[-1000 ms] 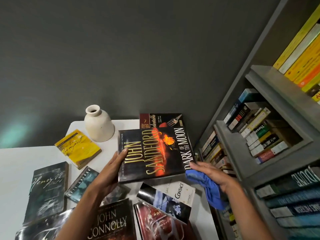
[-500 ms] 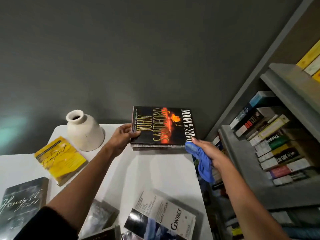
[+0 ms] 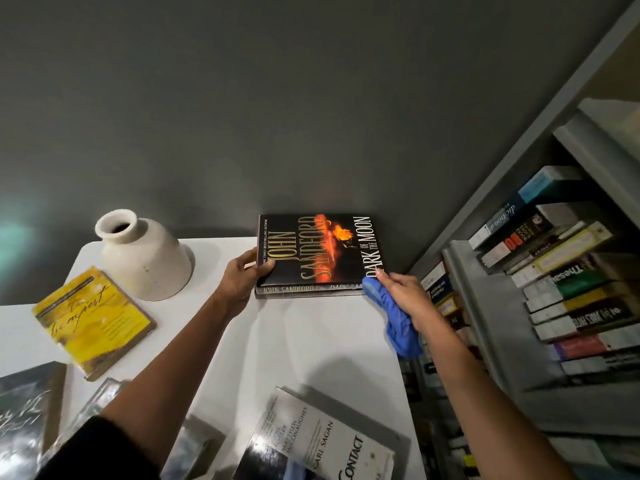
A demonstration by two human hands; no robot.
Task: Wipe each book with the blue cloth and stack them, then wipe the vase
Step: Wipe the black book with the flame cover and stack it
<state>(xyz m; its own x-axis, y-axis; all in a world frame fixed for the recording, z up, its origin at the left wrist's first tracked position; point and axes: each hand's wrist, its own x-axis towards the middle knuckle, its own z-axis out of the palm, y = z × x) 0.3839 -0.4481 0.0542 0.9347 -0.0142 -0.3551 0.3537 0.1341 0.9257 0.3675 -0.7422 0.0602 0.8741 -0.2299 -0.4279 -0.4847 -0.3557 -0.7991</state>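
The Dark of the Moon hardcover (image 3: 318,251) lies flat at the far right corner of the tabletop (image 3: 311,341), on top of another book (image 3: 304,293) whose edge shows beneath it. It looks stiff and fairly heavy, and its glossy jacket is probably slippery, so it is best held by the board edges, not the cover face. The left hand (image 3: 242,275) does this, with thumb and fingers curled round the book's left edge. The right hand (image 3: 405,292) has its fingers closed round the bunched blue cloth (image 3: 398,323), a soft, light rag that hangs below the palm, and one fingertip touches the cover's near right corner. The pale ceramic vase (image 3: 145,254), breakable and probably top-light, stands near the far left corner, well apart from the stack. A yellow Tempest paperback (image 3: 91,320) and Carl Sagan's Contact (image 3: 322,441) lie nearer. The bookshelf (image 3: 485,306) crowds the right edge, leaving the right elbow little room.
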